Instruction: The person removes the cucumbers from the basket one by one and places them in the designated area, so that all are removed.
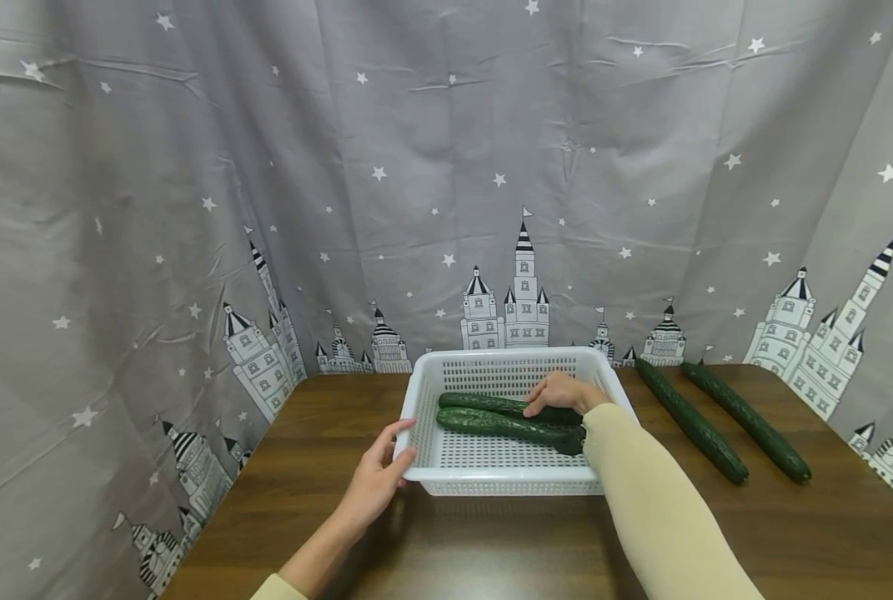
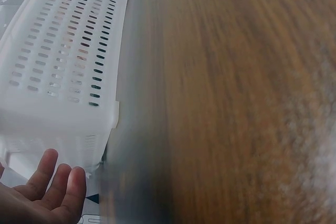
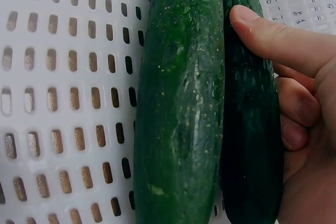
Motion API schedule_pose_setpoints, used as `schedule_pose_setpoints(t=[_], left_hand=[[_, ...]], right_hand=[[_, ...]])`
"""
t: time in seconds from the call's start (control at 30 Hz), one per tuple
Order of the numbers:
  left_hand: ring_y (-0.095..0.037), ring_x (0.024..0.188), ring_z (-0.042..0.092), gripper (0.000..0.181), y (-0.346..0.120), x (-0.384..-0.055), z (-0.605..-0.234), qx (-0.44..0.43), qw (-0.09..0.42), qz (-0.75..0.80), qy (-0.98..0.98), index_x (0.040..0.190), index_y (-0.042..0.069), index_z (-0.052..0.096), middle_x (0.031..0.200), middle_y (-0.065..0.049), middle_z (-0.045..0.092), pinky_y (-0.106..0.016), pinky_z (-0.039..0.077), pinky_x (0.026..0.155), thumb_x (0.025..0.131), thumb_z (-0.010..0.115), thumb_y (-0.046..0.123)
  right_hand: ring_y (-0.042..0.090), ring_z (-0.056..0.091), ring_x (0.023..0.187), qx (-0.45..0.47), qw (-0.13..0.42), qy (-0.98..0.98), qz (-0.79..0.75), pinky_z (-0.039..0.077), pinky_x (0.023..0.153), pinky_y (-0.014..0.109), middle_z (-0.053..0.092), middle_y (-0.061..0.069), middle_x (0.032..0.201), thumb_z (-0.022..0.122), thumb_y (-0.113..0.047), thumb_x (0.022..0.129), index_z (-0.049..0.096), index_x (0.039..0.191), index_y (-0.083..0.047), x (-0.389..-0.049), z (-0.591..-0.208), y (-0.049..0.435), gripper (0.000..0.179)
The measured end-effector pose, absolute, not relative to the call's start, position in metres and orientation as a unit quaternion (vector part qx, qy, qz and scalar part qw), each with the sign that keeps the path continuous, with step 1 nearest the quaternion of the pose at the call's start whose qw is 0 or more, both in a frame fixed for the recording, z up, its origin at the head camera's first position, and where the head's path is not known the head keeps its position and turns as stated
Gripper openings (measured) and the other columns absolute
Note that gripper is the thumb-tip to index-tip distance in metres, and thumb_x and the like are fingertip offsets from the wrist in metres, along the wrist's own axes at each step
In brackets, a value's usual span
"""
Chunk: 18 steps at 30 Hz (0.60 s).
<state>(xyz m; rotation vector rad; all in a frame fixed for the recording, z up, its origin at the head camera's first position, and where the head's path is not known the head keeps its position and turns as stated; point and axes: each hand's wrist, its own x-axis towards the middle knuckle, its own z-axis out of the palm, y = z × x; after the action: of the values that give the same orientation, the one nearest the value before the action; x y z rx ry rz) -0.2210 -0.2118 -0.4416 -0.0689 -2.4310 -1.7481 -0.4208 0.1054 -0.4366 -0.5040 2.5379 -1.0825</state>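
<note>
- Cream sleeve (image 1: pixel 649 500) of the right arm is lying nearest us, at the near right.
- We are finding the right hand (image 1: pixel 562 393) closed around the far cucumber in the basket (image 1: pixel 484 403), thumb on top, other fingers curling against its far side.
- That cucumber is lying inside the white basket (image 1: pixel 506 474), long axis roughly left to right, its body extending leftward from the right hand; the left hand is sitting farther off.
- We are observing the left hand (image 1: pixel 378 475) loosely spread, touching the basket's left rim, gripping no cucumber.
- Just nearer, the near cucumber in the basket (image 1: pixel 484 422) is running almost parallel.
- We are counting one basket and four cucumbers: two inside, two on the table at right (image 1: pixel 689 419), slanting far left to near right.
</note>
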Motion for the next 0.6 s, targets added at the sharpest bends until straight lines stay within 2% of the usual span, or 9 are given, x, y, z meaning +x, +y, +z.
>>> schedule_pose_setpoints(t=[0.2,0.47,0.6], left_hand=[[-0.017,0.081,0.055,0.045,-0.2112,-0.2203,-0.4406,-0.024,0.074,-0.582,-0.809,0.142,0.021,0.053,0.100,-0.018,0.062,-0.026,0.047,0.065,0.099,0.061,0.012],[-0.017,0.082,0.055,0.045,-0.2110,-0.2185,-0.4396,-0.028,0.073,-0.580,-0.811,0.142,0.021,0.053,0.100,-0.015,0.061,-0.026,0.047,0.065,0.099,0.062,0.014],[-0.019,0.083,0.056,0.043,-0.2129,-0.2194,-0.4414,-0.024,0.071,-0.576,-0.814,0.141,0.022,0.054,0.101,-0.017,0.062,-0.028,0.048,0.067,0.099,0.062,0.014]], right_hand=[[0.038,0.055,0.128,-0.176,0.167,0.893,-0.378,0.044,0.107,0.051,0.065,0.017,0.133,0.085,-0.021,0.078,0.077,0.111,-0.005,-0.4204,-0.4357,0.1059,0.037],[0.040,0.052,0.131,-0.182,0.177,0.890,-0.378,0.042,0.108,0.054,0.062,0.018,0.136,0.084,-0.022,0.079,0.078,0.111,-0.006,-0.4203,-0.4320,0.1082,0.036],[0.041,0.050,0.133,-0.187,0.177,0.889,-0.378,0.041,0.109,0.054,0.060,0.019,0.139,0.083,-0.022,0.080,0.078,0.110,-0.005,-0.4215,-0.4297,0.1069,0.035]])
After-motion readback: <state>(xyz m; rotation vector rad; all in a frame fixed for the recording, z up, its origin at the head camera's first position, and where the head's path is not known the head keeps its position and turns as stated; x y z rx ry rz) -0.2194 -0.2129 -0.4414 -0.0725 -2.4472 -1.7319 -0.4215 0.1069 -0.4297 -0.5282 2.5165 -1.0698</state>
